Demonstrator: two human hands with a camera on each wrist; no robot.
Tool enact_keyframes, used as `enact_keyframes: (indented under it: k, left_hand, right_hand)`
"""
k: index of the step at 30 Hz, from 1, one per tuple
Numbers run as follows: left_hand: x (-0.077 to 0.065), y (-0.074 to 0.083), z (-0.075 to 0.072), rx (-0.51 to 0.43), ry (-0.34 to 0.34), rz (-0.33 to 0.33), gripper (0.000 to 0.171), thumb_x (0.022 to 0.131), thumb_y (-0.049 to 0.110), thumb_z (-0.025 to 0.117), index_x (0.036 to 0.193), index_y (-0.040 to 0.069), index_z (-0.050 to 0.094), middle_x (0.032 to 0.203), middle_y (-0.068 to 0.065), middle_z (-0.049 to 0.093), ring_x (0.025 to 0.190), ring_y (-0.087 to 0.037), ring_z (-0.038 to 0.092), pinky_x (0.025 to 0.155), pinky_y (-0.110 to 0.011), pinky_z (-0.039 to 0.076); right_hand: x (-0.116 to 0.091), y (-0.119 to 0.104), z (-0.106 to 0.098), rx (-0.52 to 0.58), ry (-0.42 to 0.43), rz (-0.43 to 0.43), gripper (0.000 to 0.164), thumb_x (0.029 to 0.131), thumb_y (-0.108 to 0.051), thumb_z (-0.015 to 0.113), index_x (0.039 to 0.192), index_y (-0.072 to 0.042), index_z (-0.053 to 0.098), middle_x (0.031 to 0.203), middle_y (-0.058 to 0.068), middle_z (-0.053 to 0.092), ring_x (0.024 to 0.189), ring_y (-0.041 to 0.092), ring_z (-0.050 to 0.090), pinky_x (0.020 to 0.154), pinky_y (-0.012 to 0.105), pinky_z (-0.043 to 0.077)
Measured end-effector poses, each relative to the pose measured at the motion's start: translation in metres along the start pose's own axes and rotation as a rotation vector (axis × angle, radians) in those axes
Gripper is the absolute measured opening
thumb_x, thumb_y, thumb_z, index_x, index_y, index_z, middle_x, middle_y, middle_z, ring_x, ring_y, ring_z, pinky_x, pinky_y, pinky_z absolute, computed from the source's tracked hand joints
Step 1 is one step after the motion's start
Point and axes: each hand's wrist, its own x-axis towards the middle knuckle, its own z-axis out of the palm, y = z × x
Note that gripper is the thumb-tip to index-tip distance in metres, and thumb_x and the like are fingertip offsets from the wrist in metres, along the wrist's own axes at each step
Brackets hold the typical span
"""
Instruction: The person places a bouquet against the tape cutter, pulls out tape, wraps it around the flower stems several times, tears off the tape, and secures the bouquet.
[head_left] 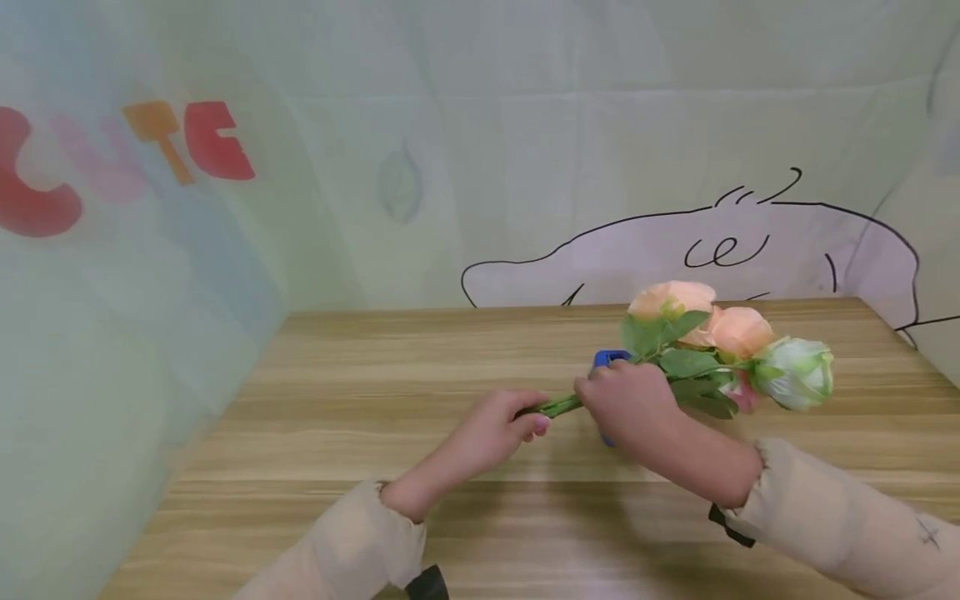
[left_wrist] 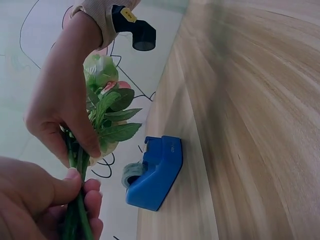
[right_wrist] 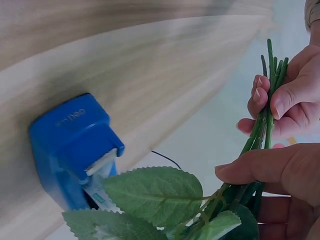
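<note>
Both hands hold one bunch of flowers on green stems (head_left: 561,407) above the table. My left hand (head_left: 491,429) grips the stems near their cut ends, which poke out past its thumb in the right wrist view. Farther up, just below the leaves (right_wrist: 155,195), my right hand (head_left: 637,408) grips the same bundle. The blooms point right: peach flowers (head_left: 738,332), a white-green rose (head_left: 797,375) and a pink flower partly hidden by leaves. A blue tape dispenser (left_wrist: 162,170) with a roll of clear tape (left_wrist: 132,172) stands beneath the bunch, mostly covered by my right hand in the head view.
The wood-grain table (head_left: 360,367) backs onto a pale curtain (head_left: 450,167) with a line-drawn animal and coloured letters. Another curtain side hangs along the left edge. Dark camera mounts (head_left: 731,527) sit on both sleeves.
</note>
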Motion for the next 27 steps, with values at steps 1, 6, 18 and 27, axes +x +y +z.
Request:
enact_keyframes:
  k: [1, 6, 18, 27]
  left_hand:
    - [0.001, 0.0, 0.001, 0.003, -0.006, 0.007, 0.014, 0.092, 0.006, 0.057, 0.102, 0.0, 0.065, 0.074, 0.0, 0.059, 0.067, -0.01, 0.054, 0.059, -0.021, 0.045]
    - [0.006, 0.001, 0.008, 0.001, -0.043, 0.044, 0.011, 0.092, 0.005, 0.057, 0.098, 0.0, 0.065, 0.073, 0.001, 0.057, 0.067, -0.01, 0.053, 0.059, -0.02, 0.044]
    - [0.012, 0.003, 0.023, 0.015, -0.132, 0.023, 0.014, 0.09, 0.009, 0.059, 0.099, 0.002, 0.067, 0.071, 0.005, 0.056, 0.063, -0.005, 0.049, 0.055, -0.017, 0.041]
    - [0.011, -0.007, 0.034, 0.019, -0.178, 0.071, 0.017, 0.088, 0.006, 0.061, 0.103, 0.004, 0.068, 0.068, 0.003, 0.057, 0.06, -0.001, 0.048, 0.057, -0.016, 0.041]
  right_hand:
    - [-0.001, 0.0, 0.0, 0.002, -0.011, 0.006, 0.012, 0.077, -0.011, 0.075, 0.076, -0.012, 0.063, 0.066, 0.002, 0.058, 0.056, 0.02, 0.055, 0.04, 0.032, 0.045]
    - [-0.011, 0.002, 0.004, -0.003, -0.026, 0.044, 0.012, 0.075, -0.012, 0.076, 0.08, -0.011, 0.065, 0.066, 0.005, 0.06, 0.053, 0.021, 0.055, 0.039, 0.034, 0.045]
    - [-0.033, 0.002, 0.017, 0.033, -0.017, 0.072, 0.017, 0.072, -0.01, 0.078, 0.075, -0.011, 0.061, 0.059, 0.003, 0.056, 0.046, 0.018, 0.05, 0.036, 0.034, 0.041]
    - [-0.042, -0.003, 0.028, 0.053, -0.043, 0.103, 0.014, 0.07, -0.006, 0.074, 0.072, -0.013, 0.062, 0.058, 0.002, 0.056, 0.045, 0.017, 0.048, 0.036, 0.034, 0.04]
